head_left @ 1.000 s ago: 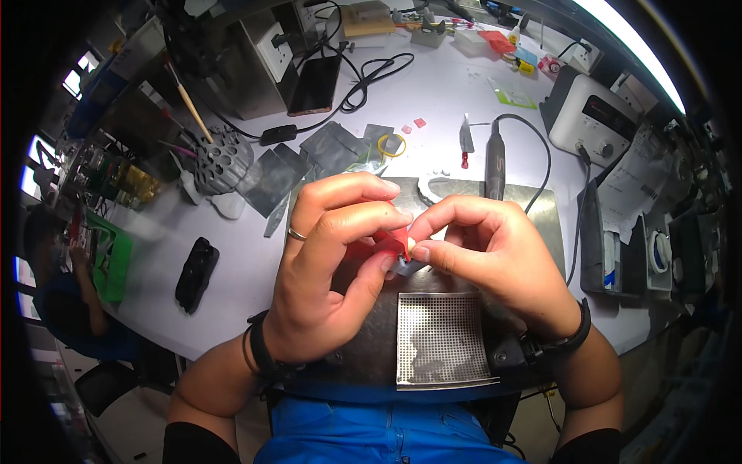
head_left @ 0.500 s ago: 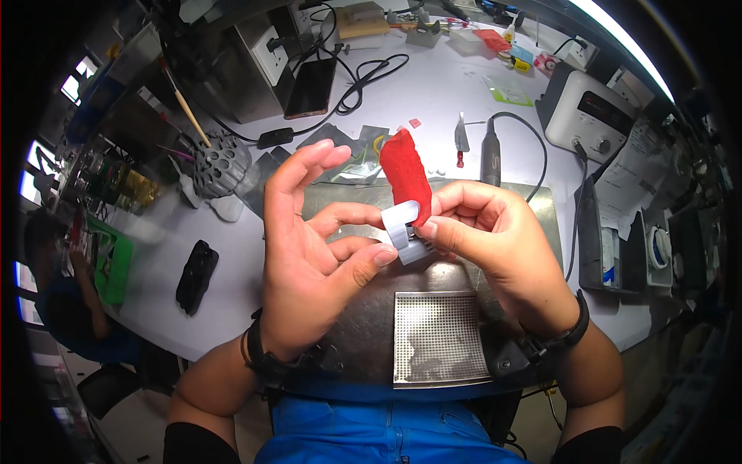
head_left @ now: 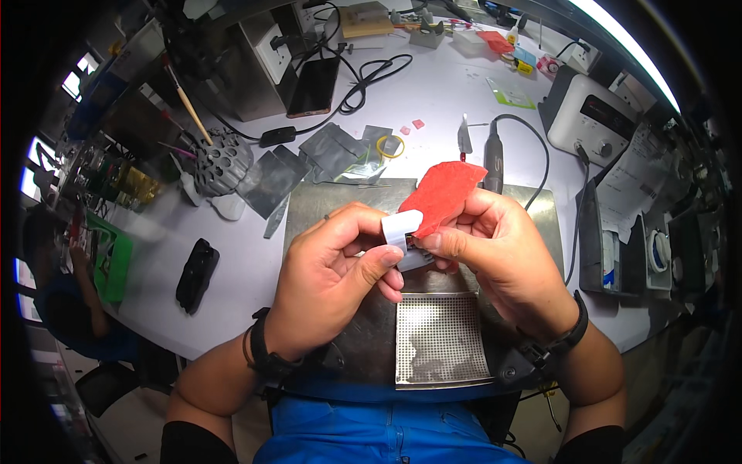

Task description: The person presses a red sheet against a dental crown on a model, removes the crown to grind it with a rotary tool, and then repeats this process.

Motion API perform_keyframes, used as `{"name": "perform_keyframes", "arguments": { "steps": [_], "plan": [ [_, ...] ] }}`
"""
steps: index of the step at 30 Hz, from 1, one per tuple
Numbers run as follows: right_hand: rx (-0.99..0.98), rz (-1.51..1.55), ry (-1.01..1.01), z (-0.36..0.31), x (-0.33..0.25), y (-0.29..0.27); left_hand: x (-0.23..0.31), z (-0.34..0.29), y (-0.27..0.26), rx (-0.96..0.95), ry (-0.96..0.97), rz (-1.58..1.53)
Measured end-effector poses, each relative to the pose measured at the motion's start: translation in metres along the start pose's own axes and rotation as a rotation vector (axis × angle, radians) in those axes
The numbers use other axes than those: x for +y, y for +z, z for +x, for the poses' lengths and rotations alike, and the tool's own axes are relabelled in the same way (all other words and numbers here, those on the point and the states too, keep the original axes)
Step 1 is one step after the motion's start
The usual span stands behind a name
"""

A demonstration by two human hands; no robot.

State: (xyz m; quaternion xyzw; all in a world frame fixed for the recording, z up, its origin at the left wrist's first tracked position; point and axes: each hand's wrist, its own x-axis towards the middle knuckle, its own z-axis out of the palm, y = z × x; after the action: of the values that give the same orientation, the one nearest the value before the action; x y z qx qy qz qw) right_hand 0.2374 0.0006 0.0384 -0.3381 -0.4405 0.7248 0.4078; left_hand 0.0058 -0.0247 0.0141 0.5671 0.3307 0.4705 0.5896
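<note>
Here, perforated metal plate nearest me at 6 o'clock. Above it, my left hand and right hand meet, each grip pinched on small white block with red sheet rising toward 12. Farther, grey tabletop, soldering station at 2.

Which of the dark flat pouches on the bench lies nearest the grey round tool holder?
The dark pouch touching the grey holder; the other pouches lie farther right.

Perforated plate lies near on the metal work mat; both hands meet above the mat. Tool holder stands far left, soldering station far right, phone farther back.
</note>
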Motion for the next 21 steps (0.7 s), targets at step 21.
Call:
{"name": "perform_keyframes", "arguments": {
  "steps": [21],
  "plan": [
    [0.031,-0.108,-0.051,0.0000,0.0028,0.0008,-0.0007,0.0011,0.0038,0.016,-0.018,0.003]
  ]
}}
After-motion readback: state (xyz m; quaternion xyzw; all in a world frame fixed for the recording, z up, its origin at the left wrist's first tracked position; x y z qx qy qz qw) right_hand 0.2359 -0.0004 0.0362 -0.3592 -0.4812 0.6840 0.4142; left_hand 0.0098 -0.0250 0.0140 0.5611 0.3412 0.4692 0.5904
